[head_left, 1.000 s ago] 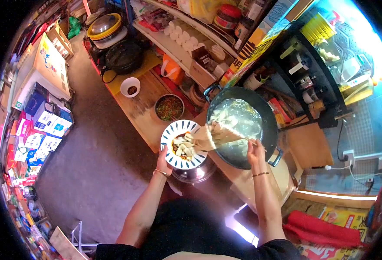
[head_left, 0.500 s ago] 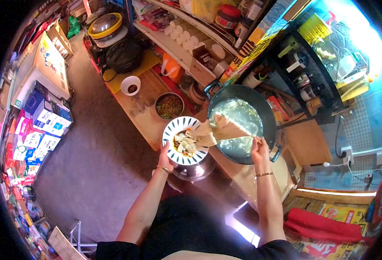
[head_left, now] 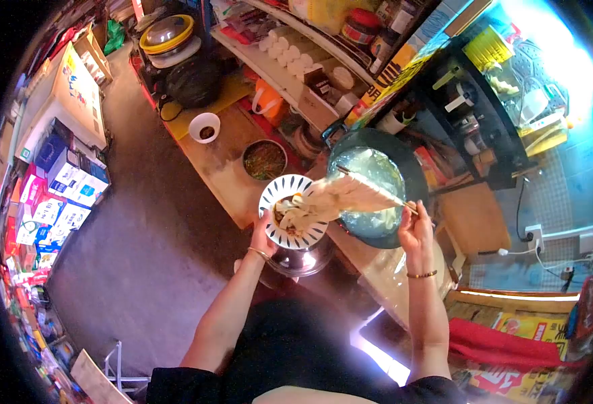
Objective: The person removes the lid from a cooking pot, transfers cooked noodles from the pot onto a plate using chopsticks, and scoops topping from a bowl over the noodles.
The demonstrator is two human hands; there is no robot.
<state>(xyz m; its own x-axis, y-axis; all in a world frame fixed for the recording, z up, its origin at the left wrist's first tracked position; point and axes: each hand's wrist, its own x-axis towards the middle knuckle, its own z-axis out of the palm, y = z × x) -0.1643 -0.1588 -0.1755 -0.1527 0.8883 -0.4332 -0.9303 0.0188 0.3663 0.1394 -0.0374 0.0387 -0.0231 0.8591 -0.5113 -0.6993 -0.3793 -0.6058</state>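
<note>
My left hand [head_left: 261, 237] grips the edge of a white bowl [head_left: 269, 197] with dark dashes round its rim. Pale wide noodles [head_left: 288, 217] and reddish-brown sauce lie inside it. My right hand [head_left: 415, 229] is closed on thin chopsticks [head_left: 409, 205], which reach left over the pot. A broad, pale noodle [head_left: 358, 192] hangs along the chopsticks and trails down into the bowl. Beneath it is a large dark wok-like pot [head_left: 414, 158] of cloudy, steaming liquid, just right of the bowl.
A metal pot [head_left: 300, 261] stands below the bowl. On the wooden counter [head_left: 225, 178] are a metal bowl of chopped red and green food [head_left: 265, 160] and a small white bowl [head_left: 204, 127]. Shelves [head_left: 289, 74] run behind; stacked boxes [head_left: 67, 178] line the left side.
My right hand has moved slightly right and up with the chopsticks. The wide noodle now stretches farther over the bowl and covers more of its food. The bowl has shifted slightly up and right.
</note>
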